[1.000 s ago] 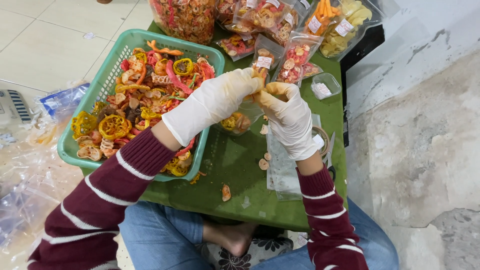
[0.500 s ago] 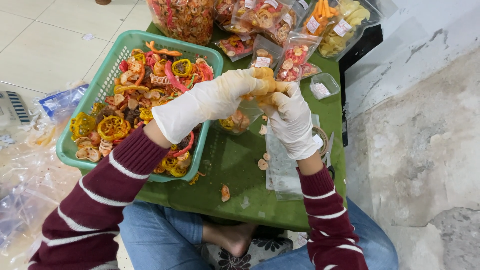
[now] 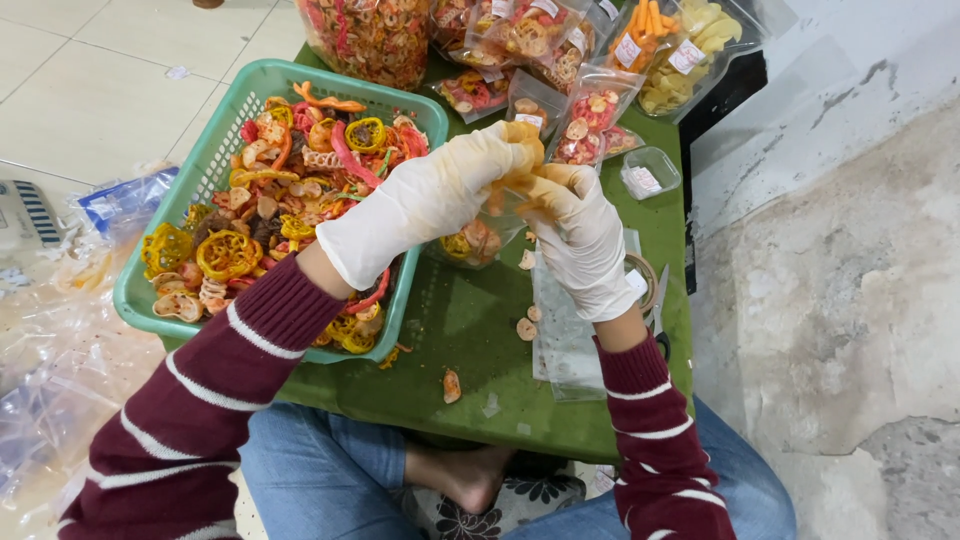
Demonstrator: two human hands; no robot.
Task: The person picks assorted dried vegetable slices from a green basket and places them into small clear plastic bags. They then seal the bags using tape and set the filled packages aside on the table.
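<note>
Both my hands wear white gloves and meet over the green table (image 3: 470,330). My left hand (image 3: 430,195) pinches orange dried fruit chips at its fingertips above a small clear bag (image 3: 478,238) part filled with chips. My right hand (image 3: 580,235) grips the top of that bag beside the left fingertips. A green basket (image 3: 215,150) heaped with mixed red, orange and yellow dried chips sits to the left, under my left forearm.
Filled, labelled clear bags of chips (image 3: 590,110) crowd the table's far edge, with a large bag (image 3: 365,35) behind the basket. A small lidded plastic tub (image 3: 650,172), a stack of empty clear bags (image 3: 565,345) and loose chips (image 3: 452,385) lie nearby. Crumpled plastic (image 3: 50,340) covers the floor at left.
My left hand has come slightly back from the basket side and closed in on the bag's mouth with chips. My right hand has stayed holding the bag.
</note>
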